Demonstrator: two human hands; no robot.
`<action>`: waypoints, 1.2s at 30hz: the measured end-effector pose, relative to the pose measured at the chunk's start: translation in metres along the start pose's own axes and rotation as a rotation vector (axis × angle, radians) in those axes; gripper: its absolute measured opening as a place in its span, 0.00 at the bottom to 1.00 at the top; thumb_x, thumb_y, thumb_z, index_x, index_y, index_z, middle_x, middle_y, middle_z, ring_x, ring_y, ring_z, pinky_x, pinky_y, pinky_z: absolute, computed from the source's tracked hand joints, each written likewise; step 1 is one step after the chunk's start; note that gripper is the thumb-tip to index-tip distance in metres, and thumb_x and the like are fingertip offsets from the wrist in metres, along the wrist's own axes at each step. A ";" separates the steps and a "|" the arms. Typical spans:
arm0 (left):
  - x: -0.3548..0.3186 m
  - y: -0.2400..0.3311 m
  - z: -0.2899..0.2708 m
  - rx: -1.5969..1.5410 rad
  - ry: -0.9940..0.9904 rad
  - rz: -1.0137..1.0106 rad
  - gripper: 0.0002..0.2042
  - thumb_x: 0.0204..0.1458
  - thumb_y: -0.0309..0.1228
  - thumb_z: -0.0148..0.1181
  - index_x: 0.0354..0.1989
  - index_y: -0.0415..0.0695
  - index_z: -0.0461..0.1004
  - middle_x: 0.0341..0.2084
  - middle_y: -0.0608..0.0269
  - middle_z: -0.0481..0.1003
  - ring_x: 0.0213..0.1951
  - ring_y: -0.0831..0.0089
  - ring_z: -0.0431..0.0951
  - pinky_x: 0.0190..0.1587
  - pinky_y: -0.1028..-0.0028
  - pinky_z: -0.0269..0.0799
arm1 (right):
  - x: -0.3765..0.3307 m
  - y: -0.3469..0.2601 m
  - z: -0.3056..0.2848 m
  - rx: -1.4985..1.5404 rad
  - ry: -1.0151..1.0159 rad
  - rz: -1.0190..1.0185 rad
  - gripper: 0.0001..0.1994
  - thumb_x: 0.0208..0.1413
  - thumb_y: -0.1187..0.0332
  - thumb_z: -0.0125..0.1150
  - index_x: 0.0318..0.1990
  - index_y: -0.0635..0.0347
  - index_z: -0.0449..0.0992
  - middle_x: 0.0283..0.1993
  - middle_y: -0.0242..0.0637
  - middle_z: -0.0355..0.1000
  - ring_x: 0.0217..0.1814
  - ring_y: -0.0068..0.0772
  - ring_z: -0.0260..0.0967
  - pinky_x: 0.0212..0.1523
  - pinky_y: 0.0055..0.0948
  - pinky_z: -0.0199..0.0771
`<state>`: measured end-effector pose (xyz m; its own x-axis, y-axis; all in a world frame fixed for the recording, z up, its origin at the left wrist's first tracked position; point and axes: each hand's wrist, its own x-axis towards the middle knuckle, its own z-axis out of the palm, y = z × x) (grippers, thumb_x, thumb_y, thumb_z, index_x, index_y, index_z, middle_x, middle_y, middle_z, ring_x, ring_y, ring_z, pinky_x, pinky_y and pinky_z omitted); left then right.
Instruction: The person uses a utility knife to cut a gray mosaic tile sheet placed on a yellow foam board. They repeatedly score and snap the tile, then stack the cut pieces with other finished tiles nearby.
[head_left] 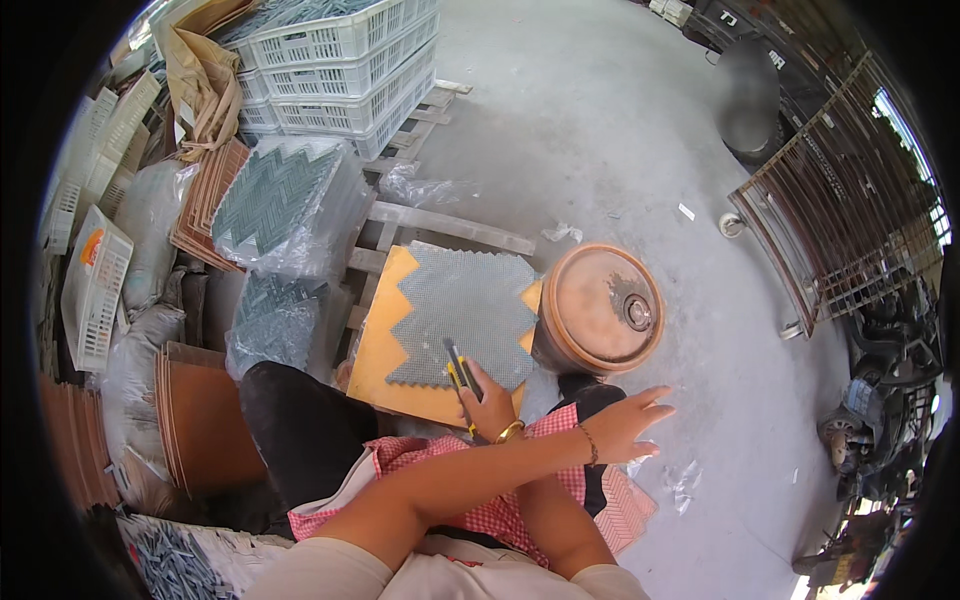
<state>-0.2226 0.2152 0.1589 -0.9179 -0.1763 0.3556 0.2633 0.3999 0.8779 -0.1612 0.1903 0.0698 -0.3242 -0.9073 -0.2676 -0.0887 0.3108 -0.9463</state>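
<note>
My right hand (488, 405) grips a yellow and black utility knife (461, 372), its tip resting on the near edge of a grey mosaic mesh sheet (470, 300). The sheet has zigzag edges and lies on an orange board (385, 345) in front of my knees. My left forearm crosses over the right one, and my left hand (635, 420) reaches out to the right with fingers spread, holding nothing, above the concrete floor. Both wrists carry thin bracelets.
A round bucket with an orange lid (600, 305) stands right of the board. Plastic-wrapped stacks of grey mosaic sheets (285, 200) and white crates (340, 60) sit on a wooden pallet (445, 225) behind. Sacks and brown boards crowd the left; a metal gate (850, 220) leans right.
</note>
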 end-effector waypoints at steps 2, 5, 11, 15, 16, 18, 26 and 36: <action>-0.020 -0.007 -0.031 -0.013 0.194 0.026 0.18 0.39 0.28 0.56 0.42 0.42 0.65 0.45 0.56 0.63 0.47 0.58 0.63 0.49 0.66 0.59 | 0.033 0.016 -0.048 -0.083 0.230 0.010 0.26 0.47 0.65 0.48 0.55 0.64 0.54 0.31 0.45 0.71 0.27 0.31 0.71 0.31 0.28 0.68; -0.072 -0.052 -0.072 0.247 0.340 -0.364 0.18 0.40 0.32 0.57 0.41 0.42 0.65 0.43 0.55 0.64 0.45 0.59 0.64 0.49 0.61 0.56 | 0.079 0.036 -0.128 -0.351 0.625 -0.137 0.25 0.44 0.63 0.52 0.51 0.65 0.60 0.39 0.53 0.67 0.41 0.50 0.66 0.42 0.37 0.64; -0.143 -0.117 -0.065 0.872 -0.005 -0.667 0.41 0.31 0.45 0.63 0.55 0.43 0.49 0.57 0.57 0.46 0.59 0.60 0.43 0.55 0.49 0.40 | 0.096 0.062 -0.176 -0.815 0.940 -0.215 0.25 0.40 0.66 0.55 0.49 0.66 0.62 0.36 0.47 0.68 0.39 0.47 0.65 0.42 0.36 0.64; -0.145 -0.121 -0.067 0.885 -0.067 -0.774 0.47 0.30 0.50 0.62 0.58 0.43 0.44 0.59 0.58 0.42 0.61 0.61 0.39 0.55 0.47 0.35 | 0.082 0.027 -0.133 -0.694 0.575 -0.305 0.19 0.42 0.67 0.55 0.42 0.67 0.65 0.36 0.53 0.67 0.38 0.50 0.65 0.41 0.38 0.65; -0.145 -0.125 -0.064 0.892 -0.060 -0.770 0.47 0.30 0.51 0.61 0.58 0.43 0.44 0.59 0.58 0.43 0.61 0.61 0.39 0.55 0.47 0.35 | 0.076 0.022 -0.120 -0.714 0.405 -0.106 0.17 0.43 0.65 0.54 0.40 0.67 0.67 0.35 0.54 0.67 0.40 0.51 0.65 0.41 0.38 0.64; -0.144 -0.128 -0.063 0.924 -0.041 -0.764 0.46 0.30 0.52 0.60 0.57 0.42 0.45 0.58 0.58 0.44 0.60 0.61 0.40 0.55 0.48 0.36 | 0.070 0.025 -0.103 -0.764 0.133 0.184 0.16 0.44 0.63 0.53 0.35 0.68 0.69 0.36 0.56 0.67 0.41 0.52 0.64 0.42 0.38 0.64; -0.096 -0.138 -0.062 0.688 0.299 -0.849 0.39 0.36 0.56 0.53 0.53 0.39 0.53 0.53 0.52 0.53 0.56 0.61 0.51 0.51 0.48 0.46 | 0.085 0.088 -0.120 -0.269 0.064 0.243 0.17 0.46 0.59 0.53 0.36 0.66 0.70 0.31 0.39 0.69 0.29 0.32 0.68 0.25 0.26 0.69; 0.011 -0.118 -0.126 0.394 0.389 -1.389 0.42 0.38 0.54 0.53 0.55 0.34 0.48 0.50 0.40 0.56 0.52 0.52 0.58 0.49 0.55 0.58 | 0.064 0.013 -0.084 -0.179 -0.008 0.102 0.14 0.43 0.72 0.54 0.40 0.64 0.70 0.29 0.36 0.70 0.20 0.22 0.63 0.15 0.20 0.61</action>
<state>-0.2261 0.0526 0.0997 -0.2108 -0.8064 -0.5526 -0.8837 -0.0844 0.4603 -0.2625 0.1600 0.0561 -0.3328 -0.8704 -0.3629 -0.2220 0.4464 -0.8669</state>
